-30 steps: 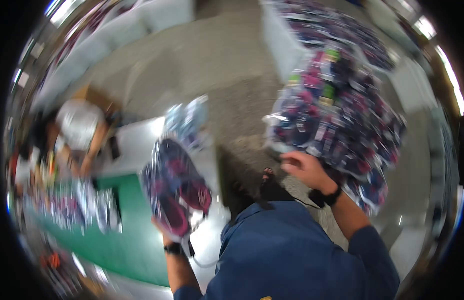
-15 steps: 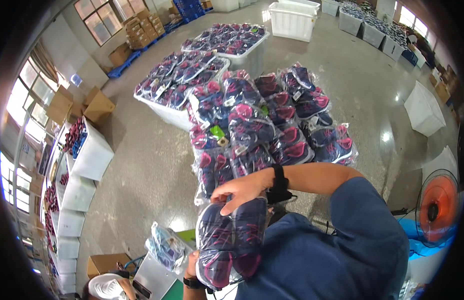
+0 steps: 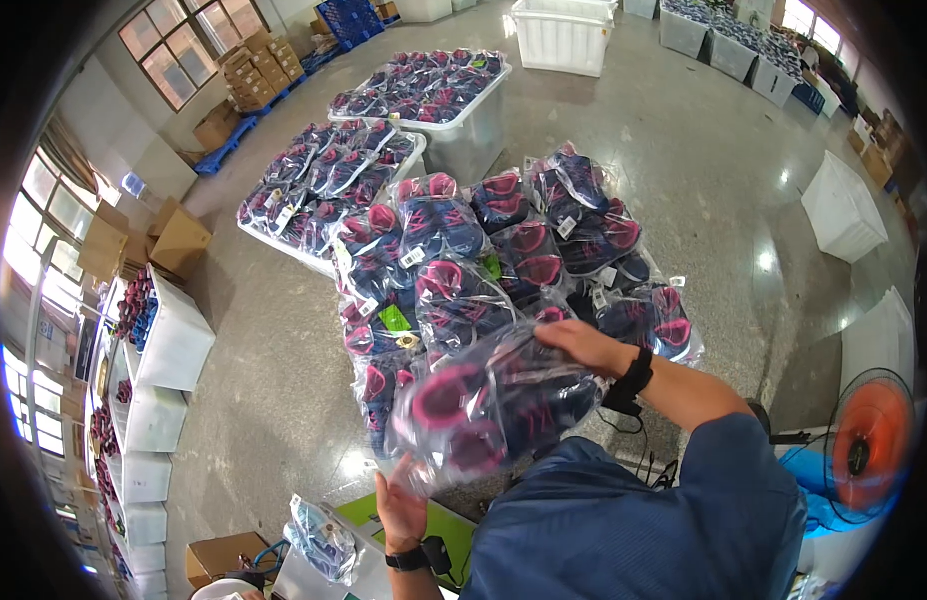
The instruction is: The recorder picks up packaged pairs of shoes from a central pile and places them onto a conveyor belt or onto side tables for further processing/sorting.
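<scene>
Holding a bagged pair of shoes (image 3: 524,410) in front of me, I have the fingers of my right hand (image 3: 594,350) closed on the clear film at the toe end. My left hand (image 3: 404,512) is at the opposite lower corner, by the pink-lined openings, fingers pointing up and touching the bag; the blur keeps me from telling whether they pinch the film or just rest against it. The 2 shoes are navy with pink laces and lie tilted, toes up to the right. Beyond them sits a heap of similar bagged shoes (image 3: 439,228), with a green tag (image 3: 395,319) near its left edge. Farther off, 2 white tubs (image 3: 469,145) are filled with more. Beside my left wrist, a light blue bagged pair (image 3: 324,540) lies on the grey counter (image 3: 372,562), and an orange fan (image 3: 869,450) stands to my right.
</scene>
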Available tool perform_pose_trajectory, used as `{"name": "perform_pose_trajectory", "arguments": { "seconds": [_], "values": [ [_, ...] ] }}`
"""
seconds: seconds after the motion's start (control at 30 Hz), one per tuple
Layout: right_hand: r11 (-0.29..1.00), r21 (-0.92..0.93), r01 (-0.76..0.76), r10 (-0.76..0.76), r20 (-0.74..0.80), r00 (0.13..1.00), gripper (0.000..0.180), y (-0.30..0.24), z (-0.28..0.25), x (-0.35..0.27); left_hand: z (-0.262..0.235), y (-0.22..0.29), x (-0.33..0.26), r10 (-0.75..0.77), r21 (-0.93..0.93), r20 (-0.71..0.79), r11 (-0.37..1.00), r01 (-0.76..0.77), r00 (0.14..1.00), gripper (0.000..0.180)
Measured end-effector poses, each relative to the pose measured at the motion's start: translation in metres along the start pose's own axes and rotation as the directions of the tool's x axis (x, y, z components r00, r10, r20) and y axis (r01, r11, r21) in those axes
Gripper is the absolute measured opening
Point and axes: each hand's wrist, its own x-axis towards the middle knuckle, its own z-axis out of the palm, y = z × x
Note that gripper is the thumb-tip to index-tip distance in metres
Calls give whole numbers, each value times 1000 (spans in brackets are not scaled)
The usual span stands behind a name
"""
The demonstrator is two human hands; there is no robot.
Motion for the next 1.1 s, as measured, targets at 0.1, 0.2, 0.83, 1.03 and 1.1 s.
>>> {"name": "perform_pose_trajectory", "arguments": {
  "seconds": [0.1,0.2,0.83,1.03,1.1],
  "values": [
    [940,313,138,-82,-185,979,31,-7,-54,22,32,-17,-8,117,132,-491,989,-60,863,63],
    [831,393,393,-268,-336,903,30,-23,-92,62,-1,-39,-40,133,162,-659,986,-32,740,57],
    [979,193,63,72,-622,780,66,-4,-163,174,-54,-137,-171,229,322,-878,932,164,421,53],
    [979,199,52,57,-507,860,46,11,-114,107,-98,-181,-231,116,243,-912,925,291,393,44],
    [992,128,-15,64,-384,921,41,12,-73,80,-113,-188,-243,104,240,-916,915,323,387,42]
  ]
}}
